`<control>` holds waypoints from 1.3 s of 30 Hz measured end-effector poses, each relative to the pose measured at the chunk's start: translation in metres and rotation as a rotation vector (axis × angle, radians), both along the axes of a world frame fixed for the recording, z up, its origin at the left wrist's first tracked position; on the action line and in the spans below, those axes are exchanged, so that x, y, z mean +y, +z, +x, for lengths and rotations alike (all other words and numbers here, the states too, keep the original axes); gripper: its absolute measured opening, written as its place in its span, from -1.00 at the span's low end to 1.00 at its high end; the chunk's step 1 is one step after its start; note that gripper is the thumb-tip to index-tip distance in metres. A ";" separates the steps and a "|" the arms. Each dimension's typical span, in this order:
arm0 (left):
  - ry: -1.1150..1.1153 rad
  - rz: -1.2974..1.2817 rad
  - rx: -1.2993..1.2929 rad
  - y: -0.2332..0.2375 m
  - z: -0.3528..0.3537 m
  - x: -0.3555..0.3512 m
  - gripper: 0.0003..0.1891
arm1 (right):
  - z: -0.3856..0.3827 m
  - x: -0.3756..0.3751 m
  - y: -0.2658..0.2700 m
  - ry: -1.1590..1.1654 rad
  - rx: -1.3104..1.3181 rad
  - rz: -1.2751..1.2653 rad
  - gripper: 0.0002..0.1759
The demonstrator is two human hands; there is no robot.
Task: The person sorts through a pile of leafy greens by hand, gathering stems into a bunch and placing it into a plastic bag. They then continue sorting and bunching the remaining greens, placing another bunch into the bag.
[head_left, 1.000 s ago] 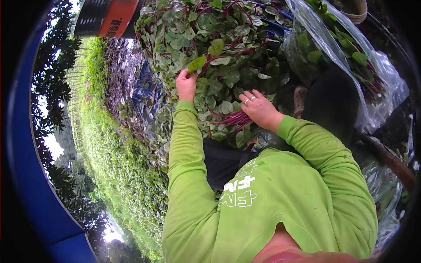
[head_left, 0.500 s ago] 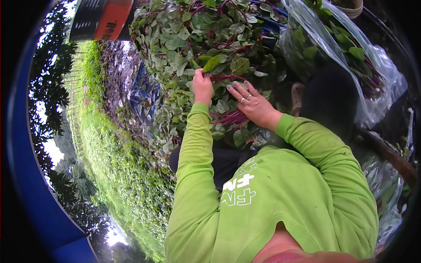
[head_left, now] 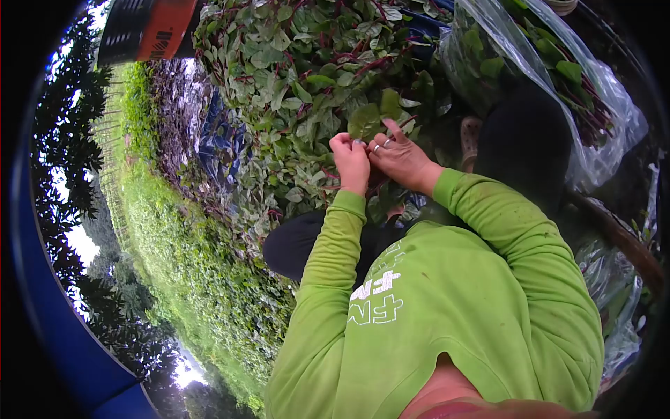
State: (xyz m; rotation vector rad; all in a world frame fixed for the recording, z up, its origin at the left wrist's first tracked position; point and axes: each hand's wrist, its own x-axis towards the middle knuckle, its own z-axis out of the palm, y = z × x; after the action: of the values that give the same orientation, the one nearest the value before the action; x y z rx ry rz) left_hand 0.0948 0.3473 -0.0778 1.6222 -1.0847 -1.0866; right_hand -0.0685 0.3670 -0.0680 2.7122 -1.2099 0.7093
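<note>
My left hand and my right hand meet in front of my body, over a heap of leafy greens with purple-red stems. Left fingertips are pinched at the base of a leafy stem, whose broad green leaves stand up just above the hands. Rings show on my right hand, whose fingers are curled round the same stems, with the index finger raised beside the leaves. The lower part of the bunch is mostly hidden under my palms.
A clear plastic bag holding greens lies at the upper right. A black and orange drum stands at the upper left. Blue sheeting lies left of the heap. My dark-clothed knees are beside the greens, and a brown stick is at right.
My left hand has moved right and down, meeting my right hand. My right hand's flat fingers have curled in. The red stems seen below them are now largely covered.
</note>
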 end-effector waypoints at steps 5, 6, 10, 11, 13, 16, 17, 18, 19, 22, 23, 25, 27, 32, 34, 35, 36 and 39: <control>0.749 -0.077 0.310 0.041 0.068 -0.018 -0.94 | -0.001 0.004 0.006 0.035 -0.050 -0.002 -0.86; 0.496 0.095 -0.271 0.027 0.131 -0.007 -0.75 | -0.003 0.004 0.006 0.041 -0.053 -0.008 -0.86; 0.715 -0.013 0.460 0.069 0.121 -0.011 -0.78 | -0.001 0.003 0.010 0.051 -0.026 -0.040 -0.84; 0.280 0.092 0.271 0.082 0.088 -0.004 -0.71 | 0.000 0.004 0.011 0.055 -0.020 -0.036 -0.83; -0.375 0.438 -0.319 0.060 0.060 -0.003 -0.59 | 0.002 0.003 0.011 0.043 -0.024 -0.060 -0.81; -0.340 0.081 -0.610 0.024 0.031 0.006 -0.65 | -0.001 0.004 0.006 0.011 -0.028 -0.087 -0.81; -0.320 0.126 -0.573 0.025 0.026 0.008 -0.67 | -0.001 0.004 0.005 0.012 -0.020 -0.070 -0.81; -0.297 0.171 -0.540 0.039 0.014 0.010 -0.68 | -0.001 0.003 0.005 0.016 -0.016 -0.054 -0.81; -0.192 0.072 -0.617 0.040 0.009 0.012 -0.70 | -0.002 0.003 0.007 0.037 -0.028 -0.030 -0.81; 0.157 -0.163 -0.623 0.012 0.024 -0.001 -0.69 | -0.002 0.002 0.012 0.076 -0.041 0.030 -0.81; 0.233 -0.102 -0.577 -0.012 0.064 -0.014 -0.69 | -0.001 0.007 0.014 0.074 -0.017 0.040 -0.81; 0.158 -0.057 0.011 0.035 0.058 -0.018 -0.72 | -0.007 0.003 0.014 0.072 0.011 0.044 -0.82; -0.274 0.032 0.097 0.071 0.040 -0.019 -0.72 | -0.003 0.001 0.011 0.089 -0.005 0.057 -0.82; -0.663 0.350 0.055 0.088 -0.036 -0.040 -0.77 | 0.009 -0.003 -0.004 0.058 -0.327 0.293 -0.80; -0.734 0.277 -0.066 0.068 -0.050 -0.052 -0.77 | 0.009 -0.003 -0.003 0.040 -0.188 0.100 -0.80; -0.762 0.241 -0.128 0.059 -0.053 -0.056 -0.76 | 0.006 -0.002 -0.001 0.041 -0.160 0.032 -0.81; -0.631 0.269 -0.059 0.058 -0.056 -0.057 -0.77 | 0.002 -0.001 0.006 0.043 -0.134 -0.037 -0.81; -0.213 0.423 0.342 0.053 -0.051 -0.062 -0.79 | 0.001 -0.004 0.008 0.100 -0.129 -0.023 -0.81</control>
State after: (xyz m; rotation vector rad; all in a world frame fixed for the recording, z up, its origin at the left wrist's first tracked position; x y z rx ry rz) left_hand 0.0440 0.2848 -0.0244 1.5758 -0.8484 -1.7573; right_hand -0.0674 0.3633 -0.0597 2.7620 -1.0886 0.9175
